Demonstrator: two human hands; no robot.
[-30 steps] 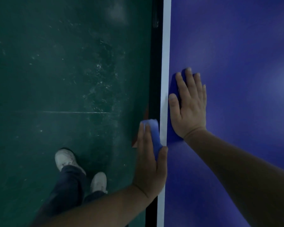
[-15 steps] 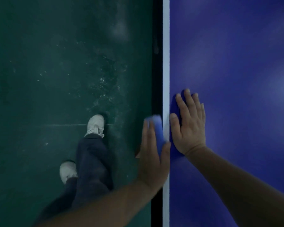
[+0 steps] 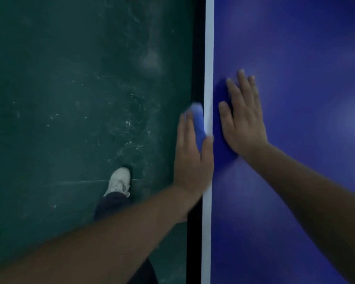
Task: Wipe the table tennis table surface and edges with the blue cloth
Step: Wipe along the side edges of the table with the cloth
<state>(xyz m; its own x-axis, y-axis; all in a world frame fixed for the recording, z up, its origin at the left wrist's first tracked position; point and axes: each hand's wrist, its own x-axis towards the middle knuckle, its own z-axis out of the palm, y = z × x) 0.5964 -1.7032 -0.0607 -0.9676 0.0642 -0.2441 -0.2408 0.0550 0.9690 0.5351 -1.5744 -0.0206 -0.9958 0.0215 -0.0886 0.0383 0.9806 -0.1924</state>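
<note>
The blue table tennis table fills the right half, with a white line along its left edge. A light blue cloth is pressed against the table's side edge by my left hand. Its fingers lie straight along the edge and its thumb rests on the white line. My right hand lies flat on the table top just right of the line, fingers straight, pressing a darker blue piece of cloth that shows beside the thumb and under the wrist.
A dark green scuffed floor lies left of the table. My white shoe and dark trouser leg stand on it close to the table edge. A black frame strip runs beside the white line.
Both hands have slid forward along the table edge with the cloths under them. I have stepped forward; only one shoe shows now.
</note>
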